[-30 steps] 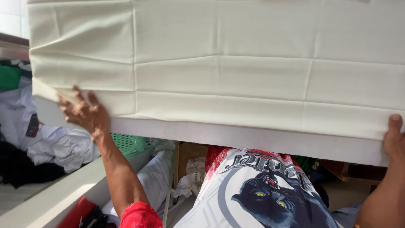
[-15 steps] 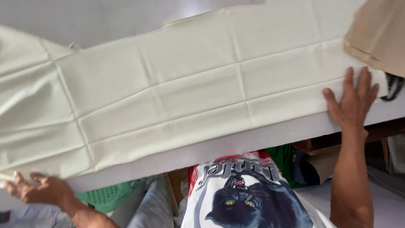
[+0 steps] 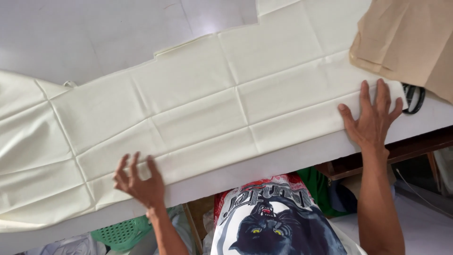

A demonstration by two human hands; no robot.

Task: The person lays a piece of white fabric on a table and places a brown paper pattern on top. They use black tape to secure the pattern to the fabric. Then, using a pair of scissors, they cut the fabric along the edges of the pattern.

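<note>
From the head view: the cream-coloured creased fabric sheet [image 3: 198, 113] is now lying spread along the white table [image 3: 283, 158], where a second ago it was held up in the air, so it's down and being flattened. Right hand [image 3: 373, 118] lies flat, fingers fanned, pressing the cloth's end beside the tan paper pattern piece [image 3: 410, 38]. Left hand [image 3: 139, 182] sits loosely open, fingertips on the near edge, gripping nothing.

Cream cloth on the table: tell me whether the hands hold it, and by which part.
Neither grips it. The right hand presses flat on the cream cloth at its near right corner; the left hand rests with curled fingers on its near edge.
</note>
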